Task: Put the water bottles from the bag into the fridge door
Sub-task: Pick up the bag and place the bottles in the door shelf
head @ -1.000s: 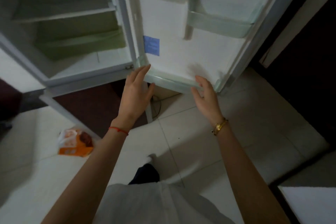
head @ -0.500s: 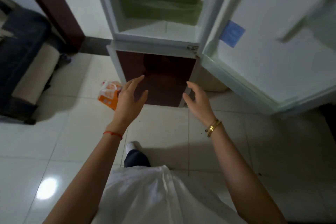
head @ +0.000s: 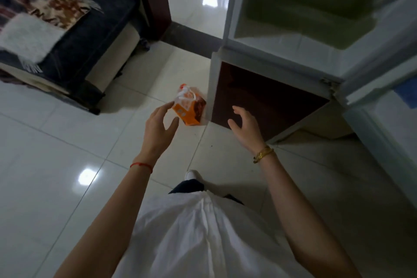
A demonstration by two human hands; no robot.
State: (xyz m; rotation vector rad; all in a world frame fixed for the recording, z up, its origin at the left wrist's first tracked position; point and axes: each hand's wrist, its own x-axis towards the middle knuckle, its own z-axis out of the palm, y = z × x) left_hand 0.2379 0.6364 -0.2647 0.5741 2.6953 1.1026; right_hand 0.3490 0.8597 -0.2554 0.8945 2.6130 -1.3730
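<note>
An orange and clear plastic bag [head: 189, 108] stands on the white tiled floor beside the fridge's lower left corner; I cannot make out bottles inside it. My left hand [head: 158, 130] is held out with fingers apart, its fingertips just short of the bag's left side, holding nothing. Right of the bag, my right hand [head: 247, 130] is also empty with fingers spread, in front of the fridge's dark lower panel [head: 266, 101]. The fridge [head: 293, 7] stands open at the upper right. Its open door [head: 383, 101] runs down the right edge.
A dark sofa [head: 74, 36] with blankets stands at the upper left. A dark wooden door frame [head: 151, 0] rises left of the fridge. My white shirt and one foot [head: 191, 175] show below my arms on the glossy tiled floor [head: 56, 165].
My view has swung left and down, from the fridge door to the floor. Both hands have left the door's lower shelf and moved toward the orange bag, which now lies between them.
</note>
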